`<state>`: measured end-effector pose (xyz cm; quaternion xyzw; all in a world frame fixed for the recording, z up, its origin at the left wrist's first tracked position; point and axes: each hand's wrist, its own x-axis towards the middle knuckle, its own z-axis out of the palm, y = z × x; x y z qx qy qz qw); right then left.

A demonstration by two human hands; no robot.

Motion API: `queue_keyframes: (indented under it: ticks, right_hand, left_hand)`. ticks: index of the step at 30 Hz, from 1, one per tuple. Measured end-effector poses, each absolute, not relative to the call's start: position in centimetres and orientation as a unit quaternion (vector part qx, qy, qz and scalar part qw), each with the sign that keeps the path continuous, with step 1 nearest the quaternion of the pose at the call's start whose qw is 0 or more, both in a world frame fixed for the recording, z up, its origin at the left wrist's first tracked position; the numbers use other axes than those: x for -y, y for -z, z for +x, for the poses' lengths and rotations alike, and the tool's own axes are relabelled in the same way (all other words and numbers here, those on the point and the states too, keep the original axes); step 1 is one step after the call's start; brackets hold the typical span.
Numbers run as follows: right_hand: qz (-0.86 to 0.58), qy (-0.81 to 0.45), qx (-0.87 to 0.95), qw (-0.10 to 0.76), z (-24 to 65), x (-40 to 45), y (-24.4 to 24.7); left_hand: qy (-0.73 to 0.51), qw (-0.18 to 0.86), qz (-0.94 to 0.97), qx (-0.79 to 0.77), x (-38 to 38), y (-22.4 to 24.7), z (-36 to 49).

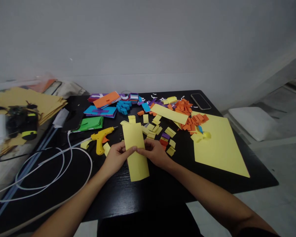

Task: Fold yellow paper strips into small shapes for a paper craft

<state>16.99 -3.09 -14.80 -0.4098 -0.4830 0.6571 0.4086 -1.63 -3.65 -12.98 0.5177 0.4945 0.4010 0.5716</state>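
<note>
A long yellow paper strip (137, 166) is held upright over the near middle of the black table. My left hand (117, 154) pinches its left side, thumb on the front face. My right hand (156, 152) grips its right side, and the two thumb tips nearly meet at the strip's middle. The fingers behind the paper are partly hidden. Small folded yellow pieces (170, 132) lie around and beyond the hands. A yellow glue gun (100, 140) rests just left of my left hand.
Orange pieces (184, 107), a yellow strip (170, 113) and a large yellow sheet (217, 144) lie to the right. Blue (108, 111) and green folded papers (91, 123) are at the back left. White cable (90, 164) loops at left; a phone (200, 101) lies back right.
</note>
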Motion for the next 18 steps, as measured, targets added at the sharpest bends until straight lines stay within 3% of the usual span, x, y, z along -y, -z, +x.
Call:
queue_keyframes:
  ticks: [10,18]
  right_hand:
    - [-0.388,-0.711,0.452,0.373,16.6,3.4,14.8]
    - [-0.337,-0.788,0.451,0.25,16.5,4.6,14.7]
  left_hand:
    - [-0.431,0.545,0.505,-0.512,3.8,13.2,-1.3]
    - [-0.479,0.531,0.462,-0.525,3.0,12.5,-2.1]
